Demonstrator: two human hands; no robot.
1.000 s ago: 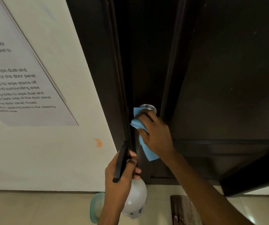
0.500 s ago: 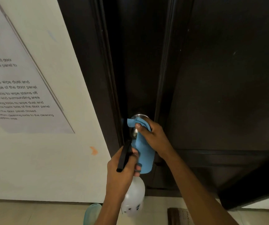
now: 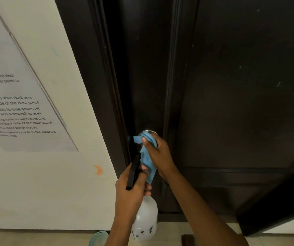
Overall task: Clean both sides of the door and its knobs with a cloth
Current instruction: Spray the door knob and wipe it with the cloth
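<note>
right hand (image 3: 157, 153) grips cloth (image 3: 147, 157) on knob (image 3: 148, 131) | left hand (image 3: 132, 189) grips spray bottle (image 3: 145, 221)

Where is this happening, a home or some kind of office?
Hard to say for sure: indoors, at a doorway, likely a set-up cleaning exercise. A dark door with a metal knob stands in a pale wall, where a printed sheet lists door-cleaning steps. The floor is tiled.

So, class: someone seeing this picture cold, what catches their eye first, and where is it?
The bright blue cloth against the dark door, low in the middle, where the right hand presses it over the silver knob. Just below, the left hand grips a white spray bottle. A printed notice hangs on the wall, left.
</note>
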